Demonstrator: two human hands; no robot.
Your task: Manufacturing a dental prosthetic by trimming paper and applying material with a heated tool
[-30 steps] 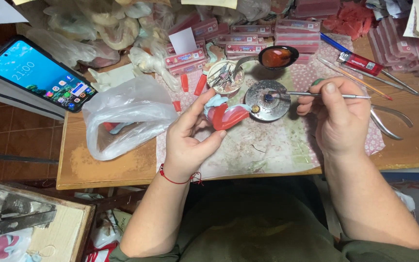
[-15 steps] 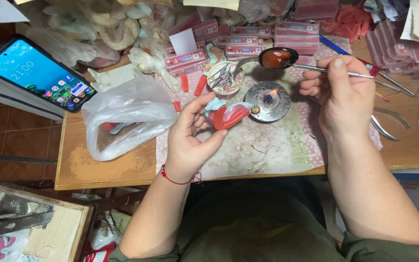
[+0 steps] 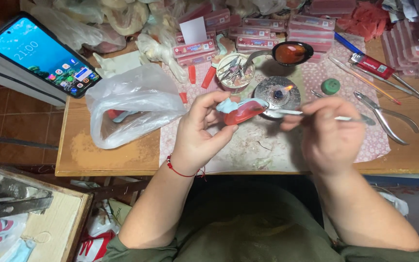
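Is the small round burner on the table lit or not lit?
Lit. A small orange flame shows at the middle of the round metal burner, just beyond the tool tip.

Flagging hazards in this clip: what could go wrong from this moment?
The small burner is lit, and the right hand works a thin metal tool close to its flame: a burn seems possible. The plastic bag lies near that flame and might melt. The left hand pinches the red wax piece only by its fingertips, so it could slip.

1 phone (image 3: 44, 54), 1 plastic bag (image 3: 132, 104), 1 pliers (image 3: 386, 116), 1 lighter (image 3: 370, 65), approx. 8 pink boxes (image 3: 311, 24).
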